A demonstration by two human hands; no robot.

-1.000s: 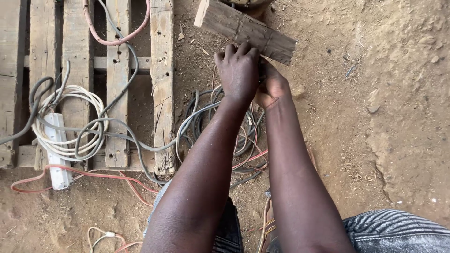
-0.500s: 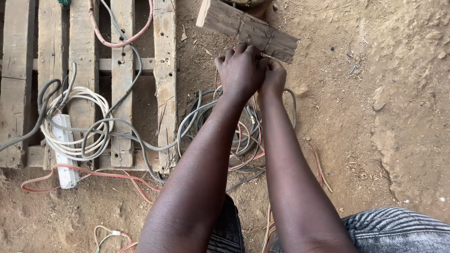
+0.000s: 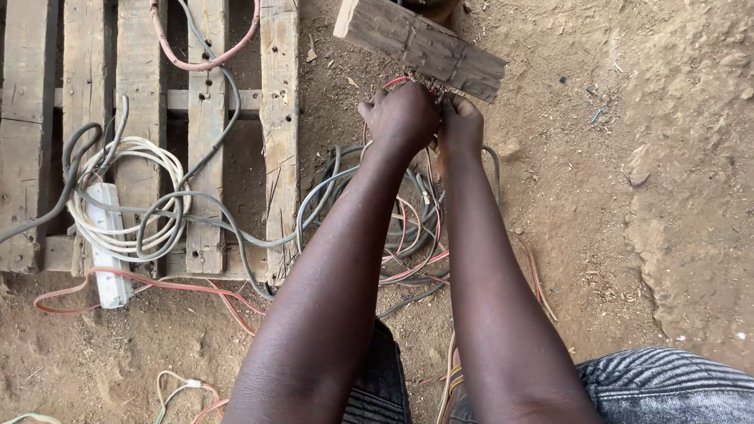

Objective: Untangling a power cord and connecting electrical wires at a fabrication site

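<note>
Head view, looking straight down. No packages, labels or signs legible; the nearest thing to one is a white power strip [image 3: 106,251], long and rectangular, lying on the wooden pallet [image 3: 279,118] at left, ringed by a coil of white cable [image 3: 129,196].

Left hand [image 3: 402,118] and right hand [image 3: 461,126] are side by side, knuckles up, both curled closed. Between them, thin reddish wire ends [image 3: 408,81] show just above the knuckles; both hands appear to pinch these, but the fingertips are hidden, so the exact grip cannot be confirmed.

A weathered wooden plank [image 3: 424,47] lies tilted on the dirt ground [image 3: 613,157], just beyond the hands.

Tangle of grey and red wires [image 3: 408,235] lies on the ground beneath both forearms, running toward the pallet.
</note>
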